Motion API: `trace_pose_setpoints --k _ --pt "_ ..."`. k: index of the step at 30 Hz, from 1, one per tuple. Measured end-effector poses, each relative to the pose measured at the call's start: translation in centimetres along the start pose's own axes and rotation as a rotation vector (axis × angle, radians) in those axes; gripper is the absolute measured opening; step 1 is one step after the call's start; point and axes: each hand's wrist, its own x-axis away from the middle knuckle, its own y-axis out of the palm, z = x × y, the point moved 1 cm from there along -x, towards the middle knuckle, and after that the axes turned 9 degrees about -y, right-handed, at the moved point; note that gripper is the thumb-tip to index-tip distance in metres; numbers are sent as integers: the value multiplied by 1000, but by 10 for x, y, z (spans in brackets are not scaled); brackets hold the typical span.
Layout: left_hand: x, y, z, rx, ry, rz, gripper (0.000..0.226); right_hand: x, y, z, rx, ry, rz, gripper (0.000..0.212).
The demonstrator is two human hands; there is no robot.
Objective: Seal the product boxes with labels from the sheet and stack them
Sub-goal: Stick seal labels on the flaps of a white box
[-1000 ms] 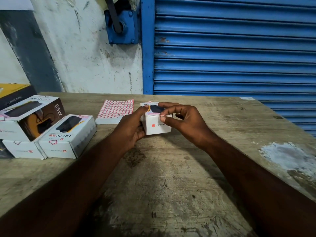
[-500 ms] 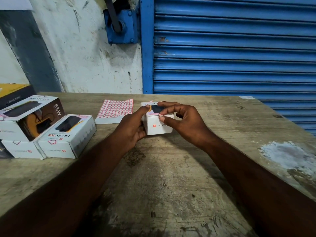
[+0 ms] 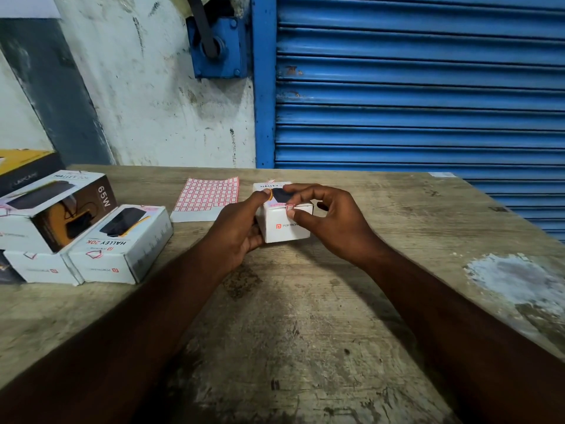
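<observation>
Since a moment ago, hardly anything has moved: both hands still hold the small white box (image 3: 286, 228), and only the fingers of my right hand (image 3: 333, 221) arch up a bit more, so a gap shows under them. The box sits on the tabletop (image 3: 305, 301), near the far edge and about halfway along it.

My left hand (image 3: 235, 228) wraps round the left side of the box, with the thumb lying on top. My right hand pinches the box from the other side. Its first finger rests on the top, and its thumb presses a little red-edged label (image 3: 290, 207) at the top front edge.

The sheet of labels (image 3: 208, 195) lies flat just left of the box, also near the far edge.

More boxes sit by the left edge. A white box marked 20K (image 3: 122, 243) lies nearest to me. Beside it, a box marked 65W (image 3: 55, 209) rests on top of another white box (image 3: 39, 267). A yellow and black box (image 3: 27, 169) is behind them, partly cut off.
</observation>
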Motion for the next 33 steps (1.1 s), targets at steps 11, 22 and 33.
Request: trace_pose_setpoints --k 11,22,33 --pt "13 -1 7 -90 6 -4 17 1 6 6 95 -49 21 21" --pt "29 9 8 -96 -38 -134 25 -1 4 2 63 -111 33 21" --pt "26 10 4 -136 19 -71 32 0 9 1 -6 -98 38 24"
